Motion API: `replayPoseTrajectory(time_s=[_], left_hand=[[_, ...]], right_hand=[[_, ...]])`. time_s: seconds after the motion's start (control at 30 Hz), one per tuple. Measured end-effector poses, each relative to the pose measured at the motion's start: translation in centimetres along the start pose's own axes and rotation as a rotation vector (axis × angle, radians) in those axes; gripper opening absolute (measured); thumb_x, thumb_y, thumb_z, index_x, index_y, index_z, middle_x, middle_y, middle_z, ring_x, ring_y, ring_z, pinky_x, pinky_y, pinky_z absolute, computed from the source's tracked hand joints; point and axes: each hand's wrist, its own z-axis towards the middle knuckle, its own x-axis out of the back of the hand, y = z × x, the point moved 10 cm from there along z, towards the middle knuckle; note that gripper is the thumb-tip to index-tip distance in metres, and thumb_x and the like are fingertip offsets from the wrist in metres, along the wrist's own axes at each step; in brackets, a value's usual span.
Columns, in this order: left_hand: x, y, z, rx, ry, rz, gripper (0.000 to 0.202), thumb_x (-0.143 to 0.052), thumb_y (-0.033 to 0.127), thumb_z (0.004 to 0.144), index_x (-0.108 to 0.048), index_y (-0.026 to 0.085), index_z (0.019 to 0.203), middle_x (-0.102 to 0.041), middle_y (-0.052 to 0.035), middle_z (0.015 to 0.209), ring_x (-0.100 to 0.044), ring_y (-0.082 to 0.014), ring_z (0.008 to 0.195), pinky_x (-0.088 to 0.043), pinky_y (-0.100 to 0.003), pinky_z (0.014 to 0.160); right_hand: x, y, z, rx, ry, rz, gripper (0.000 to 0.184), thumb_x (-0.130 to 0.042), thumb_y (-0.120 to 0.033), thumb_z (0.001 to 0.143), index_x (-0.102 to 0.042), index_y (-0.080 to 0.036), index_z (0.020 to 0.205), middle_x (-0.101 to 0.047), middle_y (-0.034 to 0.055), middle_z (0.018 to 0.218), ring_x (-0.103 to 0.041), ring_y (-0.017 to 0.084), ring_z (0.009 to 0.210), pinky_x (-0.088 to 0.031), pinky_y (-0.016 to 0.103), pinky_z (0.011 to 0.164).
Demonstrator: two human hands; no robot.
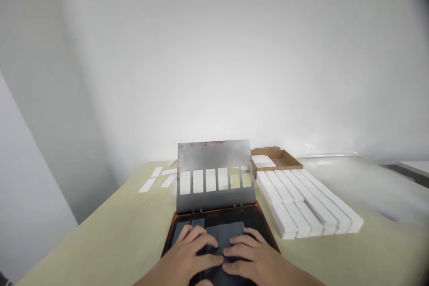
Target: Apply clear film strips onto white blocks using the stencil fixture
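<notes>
In the head view, a dark grey flat sheet (228,231) is seen lying on the black base with orange-brown rim (258,215). Its far edge is turned towards the hinges; its long axis cannot be told surely, because the near part is covered by the hands. Behind it, a grey metal plate with rectangular windows (214,155) is tilted up, its window row running from left to right.

The left hand (192,252) is held palm down, fingers spread and pointing forward and right. The right hand (251,252) (also with nothing grasped) is laid opposite, fingers spread and pointing left. To the right, white strips (315,205) are stacked lengthwise.
</notes>
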Motion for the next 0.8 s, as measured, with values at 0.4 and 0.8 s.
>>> replayPoseTrajectory(time_s=[0.4, 0.8], left_hand=[[-1.9, -1.6, -0.4, 0.236, 0.071, 0.003, 0.07, -0.073, 0.06, 0.094, -0.048, 0.034, 0.154, -0.062, -0.0063, 0.146, -0.051, -0.0371, 0.131, -0.029, -0.053, 0.11], [-2.3, -2.6, -0.7, 0.296, 0.073, 0.03, 0.078, -0.065, 0.077, 0.09, -0.046, 0.038, 0.155, -0.061, -0.0041, 0.15, -0.045, -0.0418, 0.138, -0.024, -0.057, 0.111]], right_hand=[[-0.3, 1.3, -2.0, -0.273, -0.211, 0.202, 0.091, -0.056, -0.069, 0.101, -0.012, -0.034, 0.171, -0.017, 0.0052, 0.177, -0.019, 0.036, 0.163, 0.003, 0.066, 0.13], [-1.6, 2.1, -2.4, -0.394, -0.284, 0.232, 0.101, -0.06, -0.073, 0.095, -0.012, -0.028, 0.172, -0.011, 0.0057, 0.177, -0.012, 0.037, 0.164, 0.012, 0.065, 0.13]])
